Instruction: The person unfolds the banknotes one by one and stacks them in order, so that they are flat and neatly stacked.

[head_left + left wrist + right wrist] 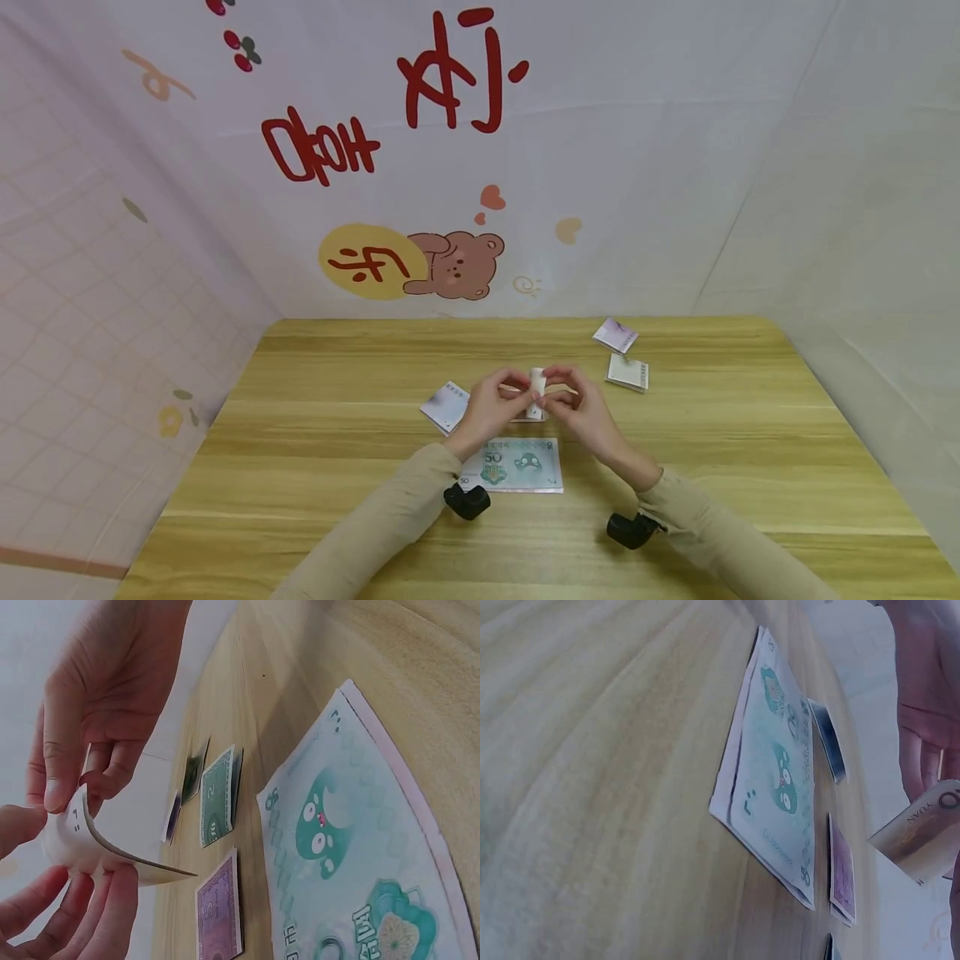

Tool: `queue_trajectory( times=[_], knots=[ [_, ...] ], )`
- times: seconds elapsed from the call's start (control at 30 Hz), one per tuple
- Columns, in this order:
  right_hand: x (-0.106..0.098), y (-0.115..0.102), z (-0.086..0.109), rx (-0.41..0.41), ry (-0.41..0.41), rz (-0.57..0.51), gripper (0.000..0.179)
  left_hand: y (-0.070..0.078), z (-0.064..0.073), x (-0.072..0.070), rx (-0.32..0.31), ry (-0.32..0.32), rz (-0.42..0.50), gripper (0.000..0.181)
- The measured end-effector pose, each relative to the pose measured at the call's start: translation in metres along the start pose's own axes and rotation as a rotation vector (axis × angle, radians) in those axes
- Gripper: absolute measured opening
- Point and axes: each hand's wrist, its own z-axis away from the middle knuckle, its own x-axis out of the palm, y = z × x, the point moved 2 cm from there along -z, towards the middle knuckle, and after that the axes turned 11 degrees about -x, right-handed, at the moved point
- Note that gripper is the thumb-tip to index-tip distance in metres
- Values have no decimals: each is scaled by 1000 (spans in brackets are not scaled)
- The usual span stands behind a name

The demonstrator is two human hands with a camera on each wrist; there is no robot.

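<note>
A play banknote (537,392), bent into a fold, is held up off the table between both hands. My left hand (491,408) pinches one side of it, thumb in front. From the other side my right hand (592,417) pinches it too. The note's outer face (71,832) looks whitish in the left wrist view. Its brownish printed face (926,832), lettered YUAN, shows in the right wrist view. Below the hands lies a small folded purple note (219,911). Nearer to me are flat green 50 notes (525,465), with a pinkish edge showing underneath.
A folded bluish note (446,406) lies left of my left hand. Toward the back right are a folded purple note (615,335) and a folded pale note (630,372). The wooden table (337,517) meets a printed white curtain (637,150) at the back.
</note>
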Motion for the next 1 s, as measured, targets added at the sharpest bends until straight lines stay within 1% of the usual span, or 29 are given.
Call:
queue_trajectory(
  times=[0.1,0.17,0.27,0.43,0.6,0.7,0.8,0.9,1.0],
  knots=[
    [2,-1,1,-56,-25,12,42,1,0,1,-2,2,54,26],
    [3,-2,2,-78,-37,24,43,2,0,2,-5,16,57,26],
    [4,-3,3,-84,-43,33,45,3,0,2,-16,32,37,26],
    [3,-2,4,-84,-31,43,45,4,0,2,-14,37,6,26],
    [1,-3,6,-92,-4,54,44,0,0,0,-26,42,14,31],
    [-1,-3,8,-103,-10,61,41,-4,1,-3,-21,30,7,36],
    [-3,-1,10,-119,-26,81,37,-6,3,-5,21,18,-45,39],
    [-4,-1,11,-119,-36,117,32,-7,5,-7,100,17,-113,41],
    [-5,-2,12,-104,-35,163,27,-7,6,-8,161,15,-163,36]
  ],
)
